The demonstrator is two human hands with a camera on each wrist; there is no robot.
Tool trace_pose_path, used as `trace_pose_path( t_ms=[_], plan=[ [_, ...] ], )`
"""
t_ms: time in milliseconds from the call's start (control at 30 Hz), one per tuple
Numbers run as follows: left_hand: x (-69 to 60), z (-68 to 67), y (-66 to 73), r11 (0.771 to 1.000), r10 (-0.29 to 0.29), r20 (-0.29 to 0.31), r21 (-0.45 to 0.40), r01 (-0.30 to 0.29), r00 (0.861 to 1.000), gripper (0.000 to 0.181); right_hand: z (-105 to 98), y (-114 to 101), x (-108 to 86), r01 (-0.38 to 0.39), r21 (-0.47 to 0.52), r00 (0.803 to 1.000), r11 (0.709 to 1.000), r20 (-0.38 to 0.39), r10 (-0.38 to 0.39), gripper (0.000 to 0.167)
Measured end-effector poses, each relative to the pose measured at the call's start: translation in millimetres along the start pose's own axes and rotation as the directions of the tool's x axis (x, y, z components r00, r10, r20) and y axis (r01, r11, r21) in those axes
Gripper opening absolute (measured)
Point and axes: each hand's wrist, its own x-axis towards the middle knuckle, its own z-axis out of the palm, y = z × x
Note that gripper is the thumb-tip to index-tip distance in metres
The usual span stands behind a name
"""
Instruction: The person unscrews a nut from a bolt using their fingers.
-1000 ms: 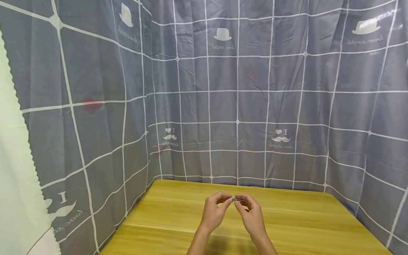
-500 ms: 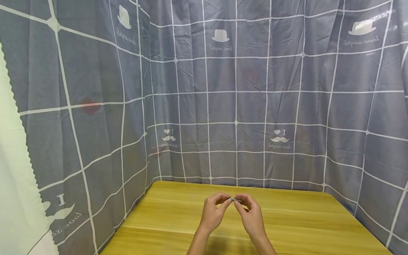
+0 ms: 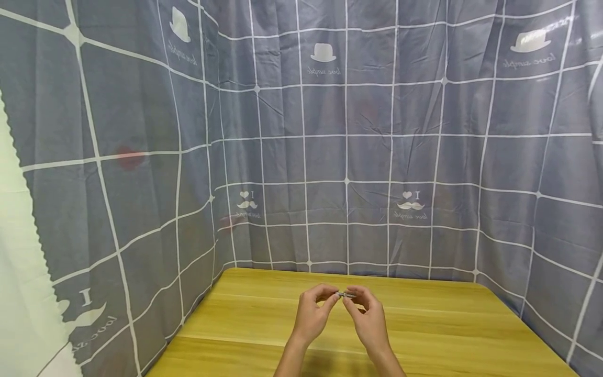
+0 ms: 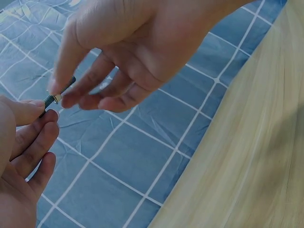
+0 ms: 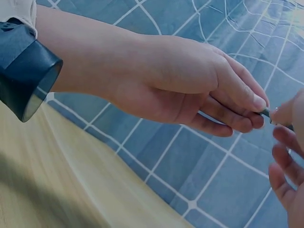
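Both arms reach in from the table's [image 3: 245, 335] near side, and the fingertips bend in to meet. The left hand [image 3: 311, 314] pinches one end of a bolt [image 3: 346, 295]. The right hand [image 3: 369, 317] pinches it too, by a shiny ring [image 4: 58, 99]. The bolt (it is thin) is midway between the table's left and right edges.

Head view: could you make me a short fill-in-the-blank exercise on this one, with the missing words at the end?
1. The small threaded rod is held ____ the left hand and the right hand.
2. The tabletop shows a ____ grain.
3. Grid lines on the grey curtain are ____.
4. Beside the mirrored letter I, above the moustache print, is a ____.
Missing words: between; wood; white; heart.
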Motion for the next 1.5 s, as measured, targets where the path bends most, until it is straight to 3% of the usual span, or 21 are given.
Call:
trace_pose_path(
  t_ms=[167,300,467,633,833,1033,1200,1400,1500],
  plan=[
    [-0.2,1.7,0.5,1.0,-0.002,0.008,-0.01,0.002,1.0,0.007,-1.1,0.9,-1.0,-0.044,-0.04,0.999,0.998,-0.026,0.043,0.024],
    [-0.3,2.0,0.5,1.0,-0.005,0.014,-0.001,0.005,1.0,0.007,-2.2,1.5,-1.4,-0.027,-0.034,0.999,0.999,-0.032,0.026,0.017],
    [0.1,1.6,-0.4,1.0,-0.009,0.012,0.008,0.009,1.0,0.007,-1.7,0.0,-1.8,-0.033,-0.014,0.999,0.999,-0.014,0.033,0.025],
    [0.6,0.7,0.0,1.0,-0.02,0.012,0.004,0.02,1.0,0.008,-1.8,-0.8,-1.5,-0.048,-0.016,0.999,0.999,-0.019,0.047,0.02],
    [0.8,0.7,0.6,1.0,-0.01,0.008,0.001,0.01,1.0,0.007,-1.8,-1.6,-2.6,-0.045,-0.023,0.999,0.999,0.004,0.045,0.031],
    [0.5,0.6,2.1,1.0,-0.009,0.011,0.003,0.009,1.0,0.007,-1.3,-0.2,-0.8,-0.043,-0.034,0.999,0.998,-0.011,0.043,0.018],
    [0.5,1.2,2.0,1.0,-0.01,0.011,0.005,0.01,1.0,0.007,-1.3,-1.3,-1.0,-0.066,-0.027,0.998,0.997,0.016,0.067,0.03],
    [0.3,0.2,3.3,1.0,-0.024,0.018,0.002,0.024,1.0,0.008,-1.3,-0.5,-0.5,-0.051,-0.017,0.998,0.999,0.022,0.052,0.022],
    [0.0,0.4,2.5,1.0,-0.012,0.011,0.008,0.012,1.0,0.008,-0.3,-1.8,-1.1,-0.048,0.005,0.998,0.999,0.037,0.048,0.029]
  ],
)
